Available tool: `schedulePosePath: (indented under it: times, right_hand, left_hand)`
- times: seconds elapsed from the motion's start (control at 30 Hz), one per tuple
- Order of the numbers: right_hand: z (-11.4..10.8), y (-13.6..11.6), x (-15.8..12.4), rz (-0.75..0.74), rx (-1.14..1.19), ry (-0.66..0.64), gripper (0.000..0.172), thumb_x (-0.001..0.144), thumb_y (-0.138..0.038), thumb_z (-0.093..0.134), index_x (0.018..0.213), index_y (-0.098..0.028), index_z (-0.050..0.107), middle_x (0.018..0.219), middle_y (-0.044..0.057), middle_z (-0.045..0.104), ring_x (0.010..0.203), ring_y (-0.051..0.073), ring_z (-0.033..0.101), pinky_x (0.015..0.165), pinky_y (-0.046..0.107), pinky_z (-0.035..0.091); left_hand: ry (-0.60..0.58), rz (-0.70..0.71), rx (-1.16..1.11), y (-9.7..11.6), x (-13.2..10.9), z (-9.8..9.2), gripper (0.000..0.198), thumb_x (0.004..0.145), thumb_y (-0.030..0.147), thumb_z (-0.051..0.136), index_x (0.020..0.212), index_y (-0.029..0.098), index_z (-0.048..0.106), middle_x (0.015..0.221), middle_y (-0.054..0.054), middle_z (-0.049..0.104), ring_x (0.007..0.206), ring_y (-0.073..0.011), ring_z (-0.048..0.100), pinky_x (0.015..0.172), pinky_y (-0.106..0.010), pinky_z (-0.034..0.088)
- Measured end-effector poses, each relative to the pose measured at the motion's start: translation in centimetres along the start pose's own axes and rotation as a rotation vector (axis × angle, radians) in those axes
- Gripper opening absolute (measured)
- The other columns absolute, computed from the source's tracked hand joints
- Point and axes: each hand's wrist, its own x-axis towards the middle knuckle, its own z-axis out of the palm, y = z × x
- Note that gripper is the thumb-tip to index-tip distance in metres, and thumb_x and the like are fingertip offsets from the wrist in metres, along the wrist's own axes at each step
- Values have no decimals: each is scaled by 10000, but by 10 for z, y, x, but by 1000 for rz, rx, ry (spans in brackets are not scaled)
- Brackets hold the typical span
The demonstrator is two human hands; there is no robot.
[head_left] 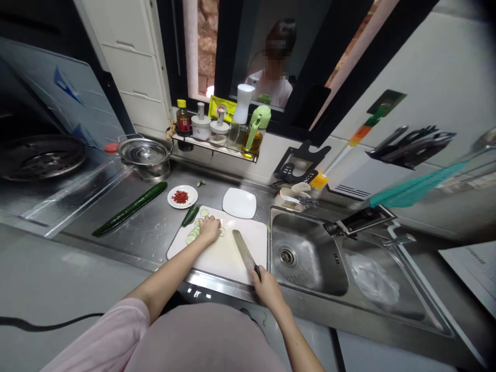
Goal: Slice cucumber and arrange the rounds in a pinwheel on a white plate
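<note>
A knife (243,248) with a dark handle is in my right hand (267,287), its blade angled up and left over the white cutting board (248,232). My left hand (210,229) rests on the board with its fingers down at the cucumber slices (192,235); whether they pinch any slice is hidden. A short cucumber piece (190,215) lies at the board's upper left edge. Farther left on the steel counter is a long whole cucumber (130,208). Behind the board stand a plate of chopped red pieces (180,197) and a white square plate (239,202).
To the right is a steel sink (310,253), with a plastic bag (372,279) beyond it. A lidded pot (146,155) stands at the back left. Bottles and jars line a shelf (217,146) below the window. A knife holder (356,173) hangs on the right wall.
</note>
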Motion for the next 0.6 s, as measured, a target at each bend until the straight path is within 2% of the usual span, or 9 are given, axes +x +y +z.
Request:
schedulePosePath:
  times: [0.2,0.33,0.43,0.6]
  right_hand:
    - [-6,15,4,-33,-14,4,426,977,-480,295,1062,-171,575,999,130,700,959,232,643,686,258,364]
    - [-7,15,7,-65,-40,-16,407,979,-474,299,1017,-177,575,975,117,703,939,225,646,673,255,354]
    - [-7,12,10,-79,-45,-29,390,979,-467,310,1011,-181,573,989,115,702,940,218,646,678,255,355]
    - [-7,6,13,-94,-47,-36,381,975,-463,323,1022,-183,577,1014,112,700,947,216,645,683,256,360]
  left_hand:
    - [60,-65,-93,8,-14,4,165,813,154,484,883,223,615,987,-76,673,1055,-275,493,898,-432,269]
    - [114,-152,-224,6,-28,4,154,835,193,483,863,244,625,907,-38,701,1011,-248,544,884,-402,285]
    - [166,-228,-341,-9,-46,4,114,796,246,555,881,257,631,892,4,706,931,-200,592,866,-365,308]
    - [219,-388,-380,-56,-78,1,126,783,297,557,881,262,628,894,29,707,884,-179,622,824,-334,344]
